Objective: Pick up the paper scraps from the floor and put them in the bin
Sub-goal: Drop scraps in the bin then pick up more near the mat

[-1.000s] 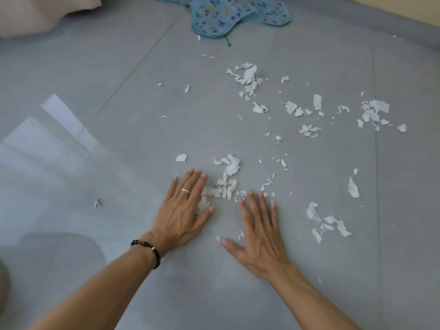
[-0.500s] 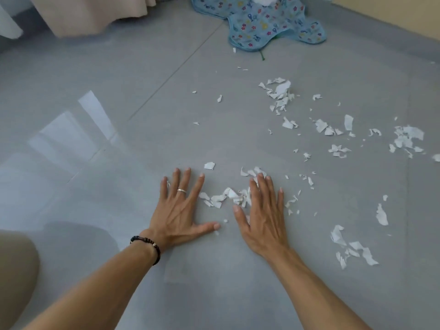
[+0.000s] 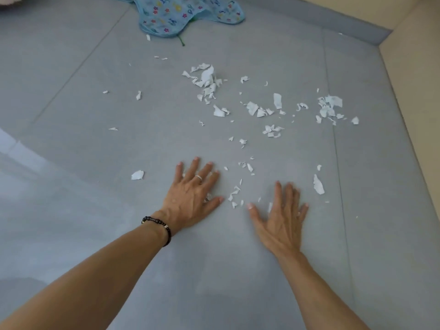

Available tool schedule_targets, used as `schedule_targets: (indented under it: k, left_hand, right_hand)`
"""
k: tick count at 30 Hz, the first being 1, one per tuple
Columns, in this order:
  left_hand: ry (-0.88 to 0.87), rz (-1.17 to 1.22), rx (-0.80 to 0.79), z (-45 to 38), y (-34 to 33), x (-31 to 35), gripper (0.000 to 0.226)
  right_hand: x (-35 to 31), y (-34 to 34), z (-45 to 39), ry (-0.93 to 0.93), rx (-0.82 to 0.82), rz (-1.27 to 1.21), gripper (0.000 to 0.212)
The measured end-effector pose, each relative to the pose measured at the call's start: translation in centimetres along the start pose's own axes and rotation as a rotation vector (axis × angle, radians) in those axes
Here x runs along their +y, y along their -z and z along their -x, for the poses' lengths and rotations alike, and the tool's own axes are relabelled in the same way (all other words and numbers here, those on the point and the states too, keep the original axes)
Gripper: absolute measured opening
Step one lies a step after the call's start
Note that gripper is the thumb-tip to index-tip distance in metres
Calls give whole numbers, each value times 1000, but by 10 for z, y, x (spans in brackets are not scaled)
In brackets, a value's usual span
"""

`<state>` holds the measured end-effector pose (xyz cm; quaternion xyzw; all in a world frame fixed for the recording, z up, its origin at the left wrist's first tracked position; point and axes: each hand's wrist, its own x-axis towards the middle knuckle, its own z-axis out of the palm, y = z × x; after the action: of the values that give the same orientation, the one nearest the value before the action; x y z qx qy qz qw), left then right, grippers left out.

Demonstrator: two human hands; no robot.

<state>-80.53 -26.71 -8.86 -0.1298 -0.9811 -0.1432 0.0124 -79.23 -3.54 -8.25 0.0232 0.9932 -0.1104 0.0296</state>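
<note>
Both hands lie flat on the grey floor (image 3: 95,115), fingers spread and straight, neither grip closed on anything. The left hand (image 3: 192,196) has a few white bits peeping from under its palm; the right hand (image 3: 283,217) presses down just beside it, and a small run of paper scraps (image 3: 234,195) sits in the gap between them.

By my reckoning the job is barely begun. Nothing is lifted, and no bin shows anywhere. Most of the litter is still out: a crumpled heap (image 3: 207,82) at twelve o'clock from the hands, flatter torn pieces at one o'clock, a far cluster (image 3: 329,107) at two o'clock, a long sliver (image 3: 318,185) at three o'clock of the right hand, a lone chip (image 3: 137,175) at nine o'clock of the left.

The scraps are thin, ragged-edged, some curled, likely light enough to scoot when pushed. The floor looks smooth and matte, glossy at eight o'clock. A blue patterned cloth (image 3: 190,13) lies at twelve o'clock, far off.
</note>
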Motion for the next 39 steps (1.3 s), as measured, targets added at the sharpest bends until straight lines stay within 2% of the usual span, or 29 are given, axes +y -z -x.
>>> schedule_targets:
  k: [2, 5, 8, 10, 12, 14, 17, 19, 20, 23, 28, 30, 33, 36, 39]
  left_hand:
    - [-134, 115, 121, 2, -4, -6, 46]
    - [-159, 116, 286, 3, -5, -9, 21]
    - [-100, 49, 332, -1, -1, -8, 23]
    - [-53, 60, 308, -4, 3, -8, 26]
    - [-10, 54, 255, -5, 6, -8, 28]
    - [14, 52, 207, -7, 7, -6, 30]
    - [86, 91, 166, -10, 8, -3, 30]
    - [280, 227, 193, -9, 14, 4, 27]
    - [403, 350, 200, -8, 20, 8, 26]
    - [738, 751, 321, -4, 53, 15, 28]
    - [1101, 1298, 581, 9, 129, 12, 34]
    - [1144, 1477, 698, 22, 163, 9, 28]
    - [1159, 1633, 819, 49, 217, 4, 21]
    - [1140, 1689, 947, 90, 268, -3, 21]
    - [1110, 1670, 1142, 142, 320, -5, 22]
  right_hand:
    - [-25, -6, -14, 220, 2, -38, 94]
    - [-50, -14, -33, 429, 45, -69, 75]
    - [-59, -16, -51, 466, 186, -75, 49]
    - [-62, -14, -61, 488, 240, -95, 32]
    - [-65, -12, -71, 533, 256, -98, 27]
    - [-69, -10, -76, 574, 249, -54, 31]
    - [-73, -8, -81, 594, 161, 14, 29]
    - [-76, -5, -83, 515, 85, -35, 24]
    - [-79, 0, -84, 438, 14, -120, 23]
    - [-93, 25, -83, 134, -149, -607, 29]
    - [-147, 80, -65, -208, -400, -1169, 33]
    - [-180, 106, -51, -232, -510, -1280, 34]
    - [-235, 142, -22, -141, -632, -1382, 37]
    - [-294, 175, 18, -52, -767, -1422, 35]
    - [-351, 205, 63, 14, -911, -1472, 31]
